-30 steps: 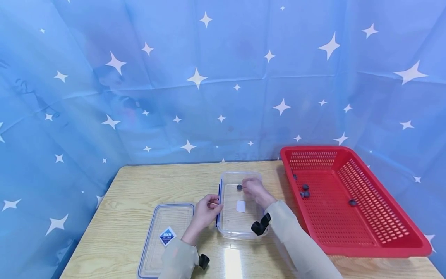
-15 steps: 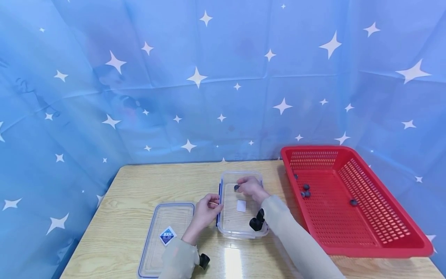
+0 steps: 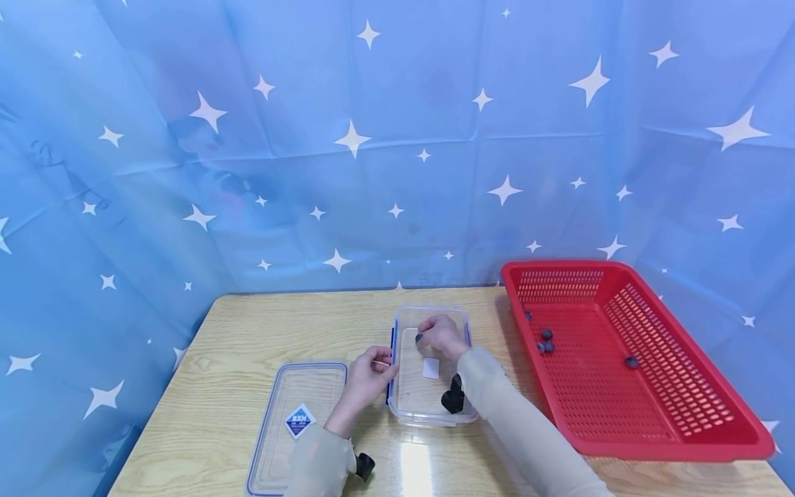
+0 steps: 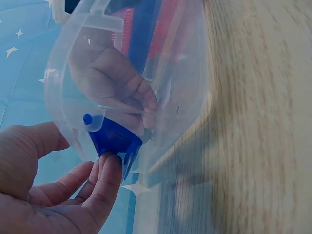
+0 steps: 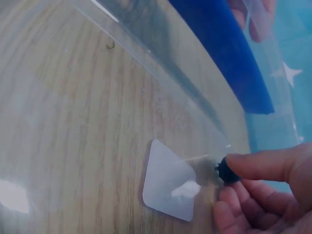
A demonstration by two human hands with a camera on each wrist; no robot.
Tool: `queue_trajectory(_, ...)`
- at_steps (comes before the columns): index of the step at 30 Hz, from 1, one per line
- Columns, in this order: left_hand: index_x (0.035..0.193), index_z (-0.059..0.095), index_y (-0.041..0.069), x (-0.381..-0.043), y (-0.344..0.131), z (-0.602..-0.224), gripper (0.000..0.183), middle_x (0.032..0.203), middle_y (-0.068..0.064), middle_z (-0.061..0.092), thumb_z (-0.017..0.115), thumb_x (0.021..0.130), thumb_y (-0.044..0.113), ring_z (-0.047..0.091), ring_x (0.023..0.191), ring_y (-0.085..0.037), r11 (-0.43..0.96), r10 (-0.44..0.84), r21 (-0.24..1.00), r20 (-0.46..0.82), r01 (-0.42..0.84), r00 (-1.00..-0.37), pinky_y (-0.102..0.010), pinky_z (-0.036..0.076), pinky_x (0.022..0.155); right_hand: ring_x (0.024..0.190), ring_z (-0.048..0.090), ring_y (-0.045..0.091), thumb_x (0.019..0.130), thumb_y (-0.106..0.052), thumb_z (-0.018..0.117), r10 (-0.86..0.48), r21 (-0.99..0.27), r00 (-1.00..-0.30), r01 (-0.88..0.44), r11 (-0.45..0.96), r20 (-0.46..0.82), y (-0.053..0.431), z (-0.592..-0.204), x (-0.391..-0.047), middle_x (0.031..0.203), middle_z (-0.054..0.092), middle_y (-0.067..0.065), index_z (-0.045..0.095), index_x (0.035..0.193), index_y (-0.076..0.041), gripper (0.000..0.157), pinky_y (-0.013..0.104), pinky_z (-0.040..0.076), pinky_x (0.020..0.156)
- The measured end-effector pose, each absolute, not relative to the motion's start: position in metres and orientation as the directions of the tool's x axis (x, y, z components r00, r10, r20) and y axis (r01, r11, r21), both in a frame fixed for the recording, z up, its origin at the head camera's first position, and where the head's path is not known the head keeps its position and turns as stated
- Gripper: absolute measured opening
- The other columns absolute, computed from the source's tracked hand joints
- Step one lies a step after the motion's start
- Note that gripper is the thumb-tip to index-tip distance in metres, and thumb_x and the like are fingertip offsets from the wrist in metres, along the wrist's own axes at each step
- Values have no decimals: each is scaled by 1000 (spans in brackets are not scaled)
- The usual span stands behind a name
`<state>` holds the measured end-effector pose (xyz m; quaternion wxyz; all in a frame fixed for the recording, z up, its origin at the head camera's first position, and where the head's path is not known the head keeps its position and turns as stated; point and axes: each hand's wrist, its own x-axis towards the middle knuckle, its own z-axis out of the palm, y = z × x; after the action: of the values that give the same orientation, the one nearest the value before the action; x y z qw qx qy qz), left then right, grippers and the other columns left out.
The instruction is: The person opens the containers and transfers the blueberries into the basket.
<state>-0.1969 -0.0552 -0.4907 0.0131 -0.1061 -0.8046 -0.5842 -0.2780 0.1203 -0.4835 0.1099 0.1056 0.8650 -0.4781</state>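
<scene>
A clear plastic container [image 3: 406,407] with blue side latches stands without its lid on the table. My left hand [image 3: 368,376] holds its left side; in the left wrist view, the fingertips [image 4: 112,168] touch a hanging blue latch [image 4: 116,138] and the thumb lies by the rim. Inside the container's walls, my right hand [image 3: 442,335] pinches a dark blueberry [image 5: 227,170] between thumb and fingers, low near the bottom. A white square label [image 5: 168,183] shows on the container's floor close to the berry.
A clear lid [image 3: 267,428] with a blue seal and a blue diamond sticker [image 3: 300,421] lies at the left. At the right stands a red plastic basket [image 3: 602,407] with several blueberries [image 3: 547,335] in it. A blue starry curtain [image 3: 279,172] hangs behind the table.
My right hand and the blueberry have shifted a little left and toward me inside the container. The left hand stays at the container's left side.
</scene>
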Motion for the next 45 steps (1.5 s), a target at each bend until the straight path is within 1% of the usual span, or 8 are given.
queue_trajectory(6, 103, 60, -9, -197, -55, -491, 26, 88, -14, 63, 68, 81, 1, 59, 73, -19, 306, 164, 933, 146, 191, -976, -20, 48, 63, 73, 50, 17, 66, 8, 74, 75, -786, -965, 247, 567, -250, 119, -483, -277, 78, 59, 3, 65, 83, -2, 22, 22, 39, 62)
queue_trajectory(10, 103, 59, -9, -196, -55, -491, 25, 89, -15, 63, 68, 81, 1, 59, 74, -19, 299, 170, 935, 146, 192, -975, -20, 48, 64, 66, 49, 14, 66, 7, 74, 45, -817, -968, 234, 527, -249, 122, -481, -275, 72, 58, 2, 65, 81, -2, 19, 20, 38, 58)
queue_trajectory(14, 103, 59, -9, -195, -54, -490, 25, 89, -16, 63, 67, 82, 1, 59, 74, -20, 296, 170, 936, 144, 190, -975, -21, 48, 64, 66, 52, 14, 72, 2, 71, 16, -839, -962, 247, 485, -273, 125, -476, -272, 75, 60, 4, 66, 85, -3, 15, 22, 42, 57)
queue_trajectory(19, 103, 59, -9, -195, -53, -490, 24, 89, -15, 63, 67, 82, 1, 58, 74, -19, 311, 166, 932, 141, 187, -976, -21, 48, 64, 79, 57, 17, 79, -3, 68, -52, -860, -981, 138, 491, -187, 133, -462, -271, 86, 65, 5, 69, 91, -3, 13, 27, 47, 71)
queue_trajectory(23, 103, 59, -9, -195, -54, -490, 24, 89, -15, 63, 67, 82, 1, 58, 74, -19, 309, 166, 933, 138, 184, -977, -21, 48, 64, 80, 58, 18, 82, -6, 67, -130, -868, -985, 35, 496, -114, 142, -442, -269, 90, 66, 8, 68, 99, 1, 18, 30, 50, 73)
queue_trajectory(31, 101, 60, -9, -196, -54, -491, 23, 87, -15, 63, 67, 81, 1, 58, 72, -17, 306, 162, 930, 159, 203, -974, -21, 48, 63, 82, 56, 17, 85, -8, 66, -210, -891, -976, -43, 452, -60, 167, -401, -259, 93, 63, 10, 65, 108, 3, 25, 31, 50, 76)
queue_trajectory(39, 101, 60, -9, -196, -54, -490, 22, 86, -14, 63, 66, 81, 0, 58, 72, -17, 309, 160, 928, 163, 207, -973, -20, 48, 63, 84, 57, 18, 87, -10, 65, -192, -886, -981, -64, 459, -29, 202, -378, -242, 96, 63, 11, 63, 113, 3, 30, 33, 51, 79)
queue_trajectory(45, 102, 60, -9, -195, -54, -489, 23, 88, -16, 63, 66, 82, 0, 58, 72, -17, 317, 160, 927, 153, 198, -975, -21, 48, 63, 90, 55, 24, 88, -15, 64, -144, -869, -990, -67, 491, -6, 234, -371, -229, 106, 60, 15, 62, 117, 1, 33, 32, 49, 78)
